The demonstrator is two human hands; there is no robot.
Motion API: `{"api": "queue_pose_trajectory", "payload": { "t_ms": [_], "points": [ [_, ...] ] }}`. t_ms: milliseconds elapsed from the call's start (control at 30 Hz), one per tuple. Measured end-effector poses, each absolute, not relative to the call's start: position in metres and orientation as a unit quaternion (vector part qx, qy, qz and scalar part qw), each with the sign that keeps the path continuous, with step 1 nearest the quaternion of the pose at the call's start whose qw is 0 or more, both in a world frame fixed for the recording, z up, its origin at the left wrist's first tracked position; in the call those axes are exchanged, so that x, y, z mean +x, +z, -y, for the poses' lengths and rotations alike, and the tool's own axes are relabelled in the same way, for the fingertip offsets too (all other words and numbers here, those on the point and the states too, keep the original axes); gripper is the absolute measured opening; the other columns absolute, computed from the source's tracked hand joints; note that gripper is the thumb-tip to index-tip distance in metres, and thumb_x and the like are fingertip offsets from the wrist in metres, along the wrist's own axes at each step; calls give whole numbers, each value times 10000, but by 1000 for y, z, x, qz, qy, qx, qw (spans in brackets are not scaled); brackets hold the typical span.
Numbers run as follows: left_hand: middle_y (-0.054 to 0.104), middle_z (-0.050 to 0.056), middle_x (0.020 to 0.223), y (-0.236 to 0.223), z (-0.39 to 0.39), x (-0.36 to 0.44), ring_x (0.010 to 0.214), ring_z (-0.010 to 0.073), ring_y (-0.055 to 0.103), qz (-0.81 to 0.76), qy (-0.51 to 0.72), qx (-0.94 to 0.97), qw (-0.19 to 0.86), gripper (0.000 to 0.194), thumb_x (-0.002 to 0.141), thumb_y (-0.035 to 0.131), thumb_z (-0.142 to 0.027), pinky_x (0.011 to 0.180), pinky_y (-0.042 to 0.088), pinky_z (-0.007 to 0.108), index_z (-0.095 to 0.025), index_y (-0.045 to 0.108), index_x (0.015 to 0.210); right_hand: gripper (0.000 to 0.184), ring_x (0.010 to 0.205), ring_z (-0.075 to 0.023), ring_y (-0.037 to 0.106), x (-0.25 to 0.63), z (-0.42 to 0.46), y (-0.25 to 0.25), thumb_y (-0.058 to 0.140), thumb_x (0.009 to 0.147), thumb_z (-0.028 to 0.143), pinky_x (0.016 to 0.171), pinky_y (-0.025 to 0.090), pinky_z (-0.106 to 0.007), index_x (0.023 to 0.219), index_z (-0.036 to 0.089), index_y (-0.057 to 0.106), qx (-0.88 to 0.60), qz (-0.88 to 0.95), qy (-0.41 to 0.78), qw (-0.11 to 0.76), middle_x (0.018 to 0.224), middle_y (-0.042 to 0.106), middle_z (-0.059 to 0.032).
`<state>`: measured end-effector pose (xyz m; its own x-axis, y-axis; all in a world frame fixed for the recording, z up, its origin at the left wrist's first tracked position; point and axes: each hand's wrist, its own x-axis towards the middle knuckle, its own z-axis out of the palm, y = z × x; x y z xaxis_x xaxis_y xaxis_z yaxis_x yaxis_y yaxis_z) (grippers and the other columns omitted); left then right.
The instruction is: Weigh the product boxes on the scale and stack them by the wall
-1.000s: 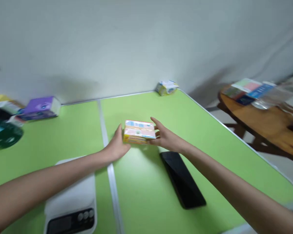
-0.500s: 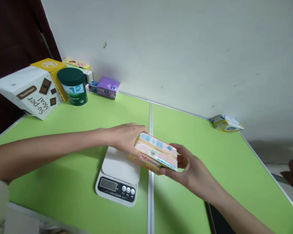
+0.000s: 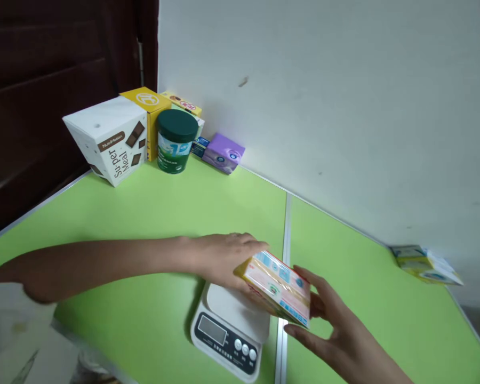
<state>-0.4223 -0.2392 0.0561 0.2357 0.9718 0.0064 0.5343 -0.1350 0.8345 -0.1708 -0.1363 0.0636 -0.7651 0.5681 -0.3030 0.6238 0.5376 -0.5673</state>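
A small pink and yellow carton (image 3: 278,285) is tilted above the right side of a white kitchen scale (image 3: 226,325). My left hand (image 3: 228,261) is closed around the carton's left end, its fingers reaching over the far side. At the right end, my right hand (image 3: 332,320) has its thumb and fingers spread apart. The thumb tip sits just below the carton's lower edge, and the fingertips are close to the upper corner. Part of the scale's platform is hidden under my left hand and the carton. Its display looks blank.
At the back left stand a white Su-per Meal box (image 3: 108,138), a yellow box (image 3: 154,114), a green tub (image 3: 177,141) and a purple pack (image 3: 224,153). A yellow-and-white carton (image 3: 424,264) lies by the wall at right. A metal seam (image 3: 286,240) crosses the green table (image 3: 144,213).
The view has swung left, so everything appears further right and mostly lower. My right thumb has come away from the carton's side, while my left hand still grips it.
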Motion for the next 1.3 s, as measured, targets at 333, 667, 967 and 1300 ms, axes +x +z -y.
{"api": "queue_pose_trajectory", "payload": {
  "t_ms": [333, 667, 967, 1300],
  "points": [
    [444, 142, 1400, 63, 212, -462, 1331, 269, 393, -565, 446, 652, 237, 622, 798, 574, -194, 1128, 324, 411, -149, 347, 1376, 671, 966, -309, 669, -243, 96, 80, 754, 627, 519, 739, 604, -368, 1182, 262, 480, 410, -821, -392, -69, 1124, 659, -105],
    [-149, 169, 1579, 19, 142, -493, 1437, 364, -173, -678, 491, 521, 167, 926, 682, 524, -40, 1177, 57, 559, -144, 79, 1487, 705, 778, -255, 653, -420, -6, 93, 826, 511, 427, 569, 552, -344, 1111, 197, 535, 338, -840, -366, -217, 1022, 628, -81],
    [12, 217, 1587, -25, 76, -541, 1456, 367, -65, -795, 321, 510, 74, 836, 741, 592, -124, 1126, 45, 639, -113, 210, 1485, 542, 620, -184, 607, -487, -61, 55, 656, 702, 323, 727, 544, -475, 1208, 163, 548, 267, -913, -214, -222, 1171, 552, -148],
    [84, 174, 1593, -43, 78, -543, 1466, 345, 16, -806, 246, 538, -4, 783, 780, 584, -155, 1121, 19, 648, -197, 245, 1485, 545, 689, -171, 594, -483, -78, 45, 727, 663, 548, 663, 559, -389, 1039, 213, 518, 205, -906, -266, -257, 1235, 528, -128]
  ]
}}
